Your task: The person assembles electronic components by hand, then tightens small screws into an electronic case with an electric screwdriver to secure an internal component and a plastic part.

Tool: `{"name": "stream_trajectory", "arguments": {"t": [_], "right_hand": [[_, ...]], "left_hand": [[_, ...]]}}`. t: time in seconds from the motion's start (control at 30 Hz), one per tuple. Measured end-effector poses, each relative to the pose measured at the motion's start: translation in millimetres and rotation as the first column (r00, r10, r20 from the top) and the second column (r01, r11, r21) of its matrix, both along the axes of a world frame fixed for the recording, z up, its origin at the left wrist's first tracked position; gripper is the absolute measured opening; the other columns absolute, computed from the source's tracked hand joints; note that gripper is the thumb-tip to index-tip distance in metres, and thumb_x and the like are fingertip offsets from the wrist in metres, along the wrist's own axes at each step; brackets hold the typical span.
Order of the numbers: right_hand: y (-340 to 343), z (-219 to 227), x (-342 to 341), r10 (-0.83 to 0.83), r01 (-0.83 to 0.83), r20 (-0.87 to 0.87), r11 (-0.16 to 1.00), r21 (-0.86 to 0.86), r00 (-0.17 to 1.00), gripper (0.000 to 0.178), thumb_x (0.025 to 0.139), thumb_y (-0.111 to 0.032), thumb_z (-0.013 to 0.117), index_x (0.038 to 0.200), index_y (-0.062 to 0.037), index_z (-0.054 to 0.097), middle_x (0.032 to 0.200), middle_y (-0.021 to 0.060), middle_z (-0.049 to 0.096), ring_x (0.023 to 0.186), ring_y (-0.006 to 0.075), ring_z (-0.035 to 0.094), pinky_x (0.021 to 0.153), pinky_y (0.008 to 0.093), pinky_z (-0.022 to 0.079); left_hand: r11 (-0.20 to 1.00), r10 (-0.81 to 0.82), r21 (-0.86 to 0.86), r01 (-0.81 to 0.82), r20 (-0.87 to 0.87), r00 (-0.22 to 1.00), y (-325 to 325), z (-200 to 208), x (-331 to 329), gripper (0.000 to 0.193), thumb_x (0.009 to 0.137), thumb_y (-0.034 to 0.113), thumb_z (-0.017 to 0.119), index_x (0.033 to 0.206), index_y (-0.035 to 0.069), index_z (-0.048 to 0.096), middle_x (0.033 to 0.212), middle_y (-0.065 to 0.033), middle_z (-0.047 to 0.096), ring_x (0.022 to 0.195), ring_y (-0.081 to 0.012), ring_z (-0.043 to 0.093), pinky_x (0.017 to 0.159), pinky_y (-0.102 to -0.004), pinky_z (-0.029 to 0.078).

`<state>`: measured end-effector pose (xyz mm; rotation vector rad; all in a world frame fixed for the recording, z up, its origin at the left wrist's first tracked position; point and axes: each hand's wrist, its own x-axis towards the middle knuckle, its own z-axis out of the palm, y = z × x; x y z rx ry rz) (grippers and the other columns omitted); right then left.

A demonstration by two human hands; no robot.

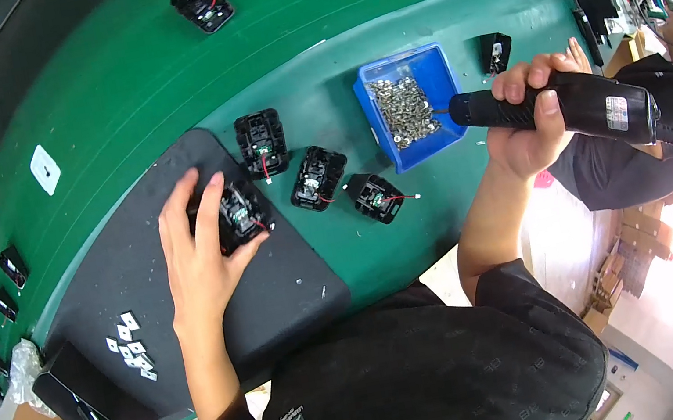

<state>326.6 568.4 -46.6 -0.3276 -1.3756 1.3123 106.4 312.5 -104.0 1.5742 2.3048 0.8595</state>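
My left hand (pixel 205 263) holds a black plastic housing (pixel 243 212) on the dark mat, fingers across its far side and thumb along its near edge. Inside that housing is a small green circuit board with a red wire. A black electric screwdriver (pixel 586 108) is gripped in my right hand (pixel 528 140). It lies nearly level, its bit pointing left into a blue bin (pixel 441 78) of small metal screws (pixel 405 112); whether a screw sits on the bit I cannot tell. Close by are three similar housings: one (pixel 261 143) upright, another (pixel 319 178) tilted, a third (pixel 376 196) with its wire outstretched.
Several white square pieces (pixel 134 349) lie on the dark mat (pixel 175 201). A green belt (pixel 113 96) carries more housings (pixel 202 5) along the far side. One housing (pixel 495 52) sits beyond the bin. A co-worker in a black shirt (pixel 642 150) is at the right.
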Motion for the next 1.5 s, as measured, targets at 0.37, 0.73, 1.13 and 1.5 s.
{"name": "stream_trajectory", "arguments": {"t": [0.37, 0.73, 1.13, 1.5], "right_hand": [[16, -8, 11, 0.038, -0.038, 0.066, 0.999, 0.003, 0.997, 0.040, 0.085, -0.017, 0.061, 0.122, -0.0052, 0.048, 0.095, 0.0053, 0.050, 0.072, 0.0161, 0.048, 0.065, 0.0334, 0.043], [14, 10, 2, 0.167, -0.166, -0.041, 0.986, 0.021, 0.985, 0.052, 0.083, -0.016, 0.062, 0.127, 0.0012, 0.041, 0.076, 0.0055, 0.049, 0.063, 0.0168, 0.047, 0.057, 0.0322, 0.044], [28, 8, 23, 0.204, -0.205, -0.025, 0.977, -0.058, 0.979, 0.046, 0.084, -0.019, 0.065, 0.124, -0.0016, 0.049, 0.078, 0.0031, 0.046, 0.074, 0.0162, 0.040, 0.066, 0.0324, 0.032], [12, 23, 21, 0.279, -0.303, -0.175, 0.945, -0.127, 0.944, 0.043, 0.077, -0.021, 0.068, 0.112, -0.0042, 0.049, 0.076, 0.0018, 0.050, 0.069, 0.0132, 0.043, 0.065, 0.0291, 0.032]], "left_hand": [[0.971, -0.239, -0.028, 0.239, 0.003, 0.971, 67, 0, 10, 0.092, 0.045, 0.015, 0.087, 0.129, 0.013, 0.051, 0.146, -0.0089, 0.039, 0.117, -0.0344, 0.048, 0.098, -0.0436, 0.040], [0.986, -0.157, -0.041, 0.161, 0.091, 0.984, 56, 12, 23, 0.105, 0.048, 0.009, 0.087, 0.141, 0.017, 0.039, 0.145, -0.0134, 0.034, 0.104, -0.0278, 0.054, 0.093, -0.0426, 0.045], [0.958, 0.267, -0.110, -0.266, -0.004, 0.964, -36, 22, 16, 0.100, 0.060, 0.040, 0.083, 0.144, 0.016, 0.035, 0.145, -0.0194, 0.032, 0.125, -0.0364, 0.041, 0.099, -0.0486, 0.032], [0.664, 0.661, -0.147, -0.733, -0.343, 0.668, -161, 22, -24, 0.031, 0.069, 0.013, 0.079, 0.097, 0.007, 0.067, 0.095, -0.0075, 0.059, 0.087, -0.0262, 0.055, 0.077, -0.0364, 0.043]]}}
